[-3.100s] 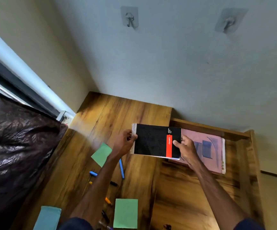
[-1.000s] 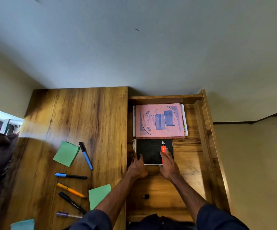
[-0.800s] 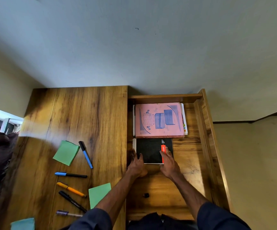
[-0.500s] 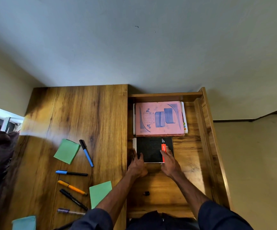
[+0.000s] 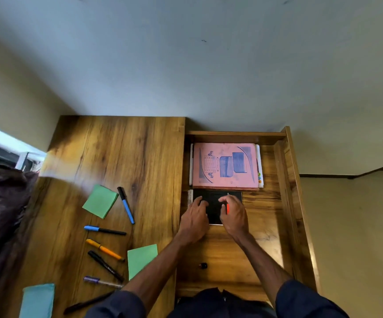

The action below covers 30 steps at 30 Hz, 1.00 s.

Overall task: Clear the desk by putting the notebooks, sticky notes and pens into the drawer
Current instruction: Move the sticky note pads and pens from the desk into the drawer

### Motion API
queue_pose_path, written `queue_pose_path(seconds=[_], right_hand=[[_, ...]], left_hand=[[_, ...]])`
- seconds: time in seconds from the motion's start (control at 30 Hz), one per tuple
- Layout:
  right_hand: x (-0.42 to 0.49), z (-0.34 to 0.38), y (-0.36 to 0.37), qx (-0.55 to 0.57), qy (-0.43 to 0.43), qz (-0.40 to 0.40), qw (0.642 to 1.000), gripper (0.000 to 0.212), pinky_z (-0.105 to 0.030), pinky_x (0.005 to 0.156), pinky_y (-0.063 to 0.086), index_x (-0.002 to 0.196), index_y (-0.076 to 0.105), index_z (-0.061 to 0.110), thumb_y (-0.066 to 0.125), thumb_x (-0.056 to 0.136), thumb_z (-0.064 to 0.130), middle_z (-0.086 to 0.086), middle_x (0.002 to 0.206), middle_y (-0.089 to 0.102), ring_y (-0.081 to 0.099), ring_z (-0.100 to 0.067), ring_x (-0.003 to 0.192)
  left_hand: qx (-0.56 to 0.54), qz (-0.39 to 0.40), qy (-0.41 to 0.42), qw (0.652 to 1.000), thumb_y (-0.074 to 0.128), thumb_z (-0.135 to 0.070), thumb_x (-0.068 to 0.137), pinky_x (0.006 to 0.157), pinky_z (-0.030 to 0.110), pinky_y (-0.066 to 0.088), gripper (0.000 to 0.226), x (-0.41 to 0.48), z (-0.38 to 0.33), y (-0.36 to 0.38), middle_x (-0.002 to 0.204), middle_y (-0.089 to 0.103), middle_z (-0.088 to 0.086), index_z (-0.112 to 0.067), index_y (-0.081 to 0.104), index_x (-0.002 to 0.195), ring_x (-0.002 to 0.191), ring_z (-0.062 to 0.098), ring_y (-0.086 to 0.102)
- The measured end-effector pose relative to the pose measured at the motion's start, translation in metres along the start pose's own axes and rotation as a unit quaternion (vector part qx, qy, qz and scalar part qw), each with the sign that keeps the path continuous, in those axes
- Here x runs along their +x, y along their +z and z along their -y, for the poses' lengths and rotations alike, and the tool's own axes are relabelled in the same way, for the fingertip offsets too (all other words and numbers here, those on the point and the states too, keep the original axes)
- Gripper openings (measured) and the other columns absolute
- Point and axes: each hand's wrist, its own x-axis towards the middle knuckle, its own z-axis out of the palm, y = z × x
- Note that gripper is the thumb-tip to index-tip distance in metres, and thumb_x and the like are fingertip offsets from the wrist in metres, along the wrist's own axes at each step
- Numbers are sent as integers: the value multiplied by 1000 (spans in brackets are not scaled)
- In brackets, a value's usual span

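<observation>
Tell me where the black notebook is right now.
Head view: the black notebook lies flat in the open drawer right of the desk, directly on the near side of the pink notebook, under the left hand and right hand.

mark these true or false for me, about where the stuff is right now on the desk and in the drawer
1. The left hand and right hand both rest on the black notebook. True.
2. The pink notebook lies at the back of the open drawer. True.
3. The black notebook is stacked on the pink notebook. False: it lies in front of it, on the drawer floor.
4. Two green sticky pads lie on the desk. True.
5. Every pen is in the drawer. False: the orange pen and others lie on the desk.
6. The teal pad is in the drawer. False: it lies on the desk.
</observation>
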Motion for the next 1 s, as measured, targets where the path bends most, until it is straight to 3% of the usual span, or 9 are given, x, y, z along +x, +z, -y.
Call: queue_pose_path(seconds=[0.1, 0.33, 0.5, 0.63, 0.83, 1.0], right_hand=[[13, 34, -3, 47, -41, -22, 998, 19, -22, 86, 51, 104, 68, 16, 65, 90, 3, 1, 106, 69, 62, -12, 102], [28, 109, 20, 93, -143, 7, 985, 15, -25, 81, 56, 101, 67, 18, 60, 93, 6, 2, 100, 66, 62, -8, 93], [11, 143, 50, 69, -197, 78, 975, 18, -30, 80, 59, 99, 69, 17, 59, 92, 4, 2, 99, 67, 63, -9, 91], [-9, 162, 72, 56, -228, 127, 964, 17, -30, 77, 58, 97, 70, 17, 60, 91, 5, 3, 96, 67, 62, -8, 87], [-26, 183, 94, 32, -273, 193, 942, 18, -31, 76, 58, 97, 71, 16, 61, 88, 3, 1, 94, 70, 64, -9, 86], [-34, 193, 103, 32, -299, 242, 923, 19, -26, 79, 58, 104, 73, 13, 67, 87, 7, 0, 97, 73, 66, -8, 85]], left_hand=[[-33, -103, 35, 994, 53, -16, 98, 92, 26, 51, 35, -9, 2, -25, 138, 53, 4, -17, 53, 133, 116, 16, 57], [-75, -281, -29, 956, 57, -13, 95, 62, 14, 43, 24, -40, 54, -80, 109, 66, -1, -19, 60, 118, 80, 8, 57], [-130, -334, -107, 927, 62, -14, 91, 74, 21, 48, 23, -67, 99, -92, 109, 70, -3, -19, 64, 113, 91, 14, 66], [-154, -374, -149, 902, 67, -19, 90, 70, 26, 45, 17, -90, 122, -93, 94, 67, -3, -18, 61, 106, 83, 12, 61], [-197, -433, -211, 854, 52, -19, 101, 73, 37, 51, 13, -115, 157, -84, 98, 69, 7, -12, 61, 106, 90, 26, 64], [-211, -432, -253, 840, 48, -27, 103, 71, 27, 44, 19, -141, 176, -77, 103, 67, 0, -18, 60, 115, 90, 14, 60]])
